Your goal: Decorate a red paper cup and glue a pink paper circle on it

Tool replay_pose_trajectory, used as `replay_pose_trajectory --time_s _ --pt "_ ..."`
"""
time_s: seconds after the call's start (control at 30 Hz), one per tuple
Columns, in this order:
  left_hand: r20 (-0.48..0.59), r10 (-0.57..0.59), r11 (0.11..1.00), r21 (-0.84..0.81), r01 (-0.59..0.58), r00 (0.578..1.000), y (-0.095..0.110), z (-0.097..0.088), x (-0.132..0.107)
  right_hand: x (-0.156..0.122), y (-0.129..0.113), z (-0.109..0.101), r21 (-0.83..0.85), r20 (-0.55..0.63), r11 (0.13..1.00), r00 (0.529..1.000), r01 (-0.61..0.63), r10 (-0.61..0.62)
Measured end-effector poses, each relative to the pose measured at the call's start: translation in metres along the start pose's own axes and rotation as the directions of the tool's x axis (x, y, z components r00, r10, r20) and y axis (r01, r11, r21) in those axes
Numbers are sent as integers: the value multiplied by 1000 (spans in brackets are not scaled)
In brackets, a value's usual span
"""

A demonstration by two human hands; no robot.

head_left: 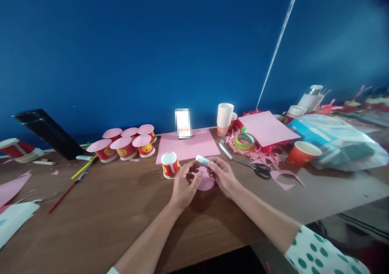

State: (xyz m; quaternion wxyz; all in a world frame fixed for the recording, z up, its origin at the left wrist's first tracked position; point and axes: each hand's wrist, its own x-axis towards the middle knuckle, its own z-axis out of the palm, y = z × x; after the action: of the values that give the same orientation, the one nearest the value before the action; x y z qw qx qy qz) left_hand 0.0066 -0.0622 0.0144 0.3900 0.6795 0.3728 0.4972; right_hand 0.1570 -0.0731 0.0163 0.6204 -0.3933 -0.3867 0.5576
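My right hand (223,173) is closed round a small white glue stick (202,159), its tip pointing left. My left hand (185,183) has its fingers curled and pinches the edge of a pink paper circle (206,183) that lies on the wooden table (106,213) between both hands. An upside-down red paper cup (170,164) stands just left of my left hand. Behind it lies a pink paper sheet (187,146).
Several red cups capped with pink circles (124,144) sit at back left. Scissors (261,169), a tape roll (244,141), pink scraps, stacked white cups (224,118), an orange cup (302,153) and plastic bags (340,140) lie right. Pencils (82,170) lie left.
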Motion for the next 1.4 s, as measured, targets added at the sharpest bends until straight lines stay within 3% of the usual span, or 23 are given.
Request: replay_pose_trajectory --time_s 0.1,0.23,0.33,0.43,0.53,0.97,1.4 --pt "-5 -140 947 -291 132 990 2 6 -1 -5 5 4 -232 13 960 987 158 -159" --pt "43 -299 839 -465 284 953 -3 9 -1 -10 9 6 -320 86 914 968 250 -234" --pt "9 -351 816 -488 310 936 -3 7 0 -14 10 7 -428 95 865 965 263 -246" --pt "-79 -337 857 -438 271 938 -2 4 1 -19 9 5 -605 107 738 950 297 -295" --pt "-120 -304 898 -368 242 945 -3 3 1 -22 7 3 -667 144 664 933 338 -330" --pt "-104 -242 921 -337 195 965 -8 9 -2 -23 10 4 -613 174 708 934 350 -311" --pt "-77 -213 934 -310 179 974 -6 7 -2 -23 14 1 -509 139 827 970 241 -197"
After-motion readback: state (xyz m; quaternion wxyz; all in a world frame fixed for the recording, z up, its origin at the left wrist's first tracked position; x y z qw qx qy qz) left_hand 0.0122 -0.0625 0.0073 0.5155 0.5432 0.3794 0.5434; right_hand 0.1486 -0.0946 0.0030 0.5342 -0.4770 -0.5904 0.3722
